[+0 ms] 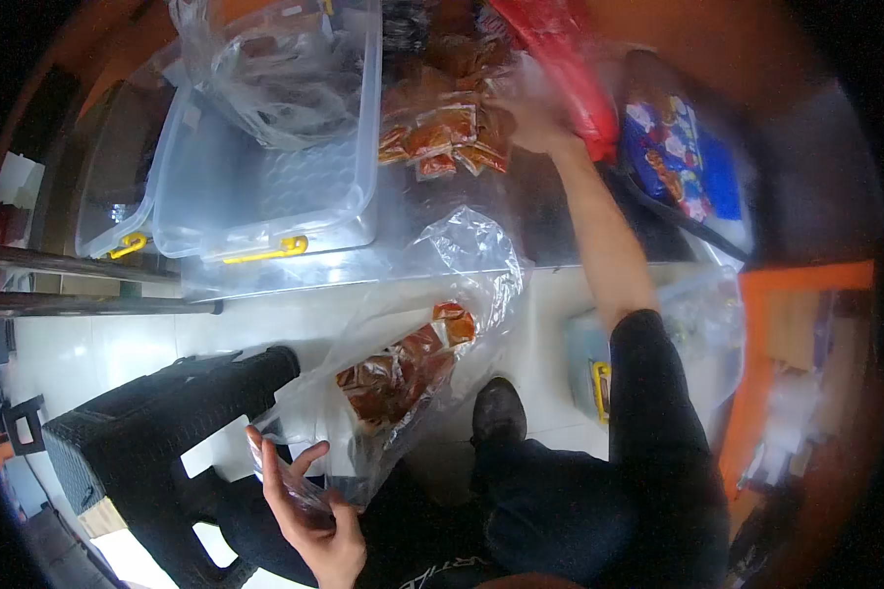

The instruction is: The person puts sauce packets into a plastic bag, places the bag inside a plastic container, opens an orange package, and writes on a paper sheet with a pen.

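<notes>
Reddish-orange sachets [447, 133] lie in a pile on the metal table [403, 201], right of the clear bin. My right hand [532, 126] reaches over the right side of this pile; its fingers are blurred by motion. Below the table edge, a large clear plastic bag [481, 245] hangs over my lap with several red-brown sachets [403, 378] inside. At the lower left, my left hand [314, 501] is turned up, thumb and fingers curved around a small clear packet [304, 486] beside the bag's lower end.
A clear plastic bin [265, 206] with yellow latches holds crumpled plastic. A red bag [575, 79] and a blue patterned bag [688, 157] lie at the right. Another lidded bin [584, 363] is on the floor. A black stool [167, 412] stands lower left.
</notes>
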Demonstrator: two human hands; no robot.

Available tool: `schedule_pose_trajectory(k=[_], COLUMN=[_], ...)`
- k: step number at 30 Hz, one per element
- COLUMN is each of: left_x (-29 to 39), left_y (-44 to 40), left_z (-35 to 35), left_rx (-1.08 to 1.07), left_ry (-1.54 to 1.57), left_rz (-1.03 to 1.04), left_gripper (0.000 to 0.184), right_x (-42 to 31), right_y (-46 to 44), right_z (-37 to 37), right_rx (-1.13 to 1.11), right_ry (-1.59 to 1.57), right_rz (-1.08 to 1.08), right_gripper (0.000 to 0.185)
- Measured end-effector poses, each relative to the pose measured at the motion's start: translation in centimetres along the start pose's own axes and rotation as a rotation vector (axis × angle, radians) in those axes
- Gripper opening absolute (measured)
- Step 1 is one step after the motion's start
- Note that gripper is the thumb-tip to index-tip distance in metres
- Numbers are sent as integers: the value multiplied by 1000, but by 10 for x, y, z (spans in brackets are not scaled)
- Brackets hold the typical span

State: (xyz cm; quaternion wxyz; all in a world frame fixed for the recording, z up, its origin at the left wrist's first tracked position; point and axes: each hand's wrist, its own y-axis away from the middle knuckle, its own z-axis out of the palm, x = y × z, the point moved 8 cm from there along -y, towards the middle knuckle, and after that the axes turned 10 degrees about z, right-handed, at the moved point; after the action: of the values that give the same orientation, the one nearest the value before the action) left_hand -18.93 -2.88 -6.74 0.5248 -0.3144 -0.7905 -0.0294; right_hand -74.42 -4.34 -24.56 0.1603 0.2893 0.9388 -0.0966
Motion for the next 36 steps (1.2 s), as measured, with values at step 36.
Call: schedule_pose_trajectory(k=[36], left_x=[-2], left_y=[-1], left_z=[10], left_rx=[-11], left_ry=[21], left_rz=[-53], left_gripper=[75], right_x=[-33], right_y=[-11], right_z=[20], right_rx=[274], right_ry=[-242], right_rz=[362], right_gripper=[44])
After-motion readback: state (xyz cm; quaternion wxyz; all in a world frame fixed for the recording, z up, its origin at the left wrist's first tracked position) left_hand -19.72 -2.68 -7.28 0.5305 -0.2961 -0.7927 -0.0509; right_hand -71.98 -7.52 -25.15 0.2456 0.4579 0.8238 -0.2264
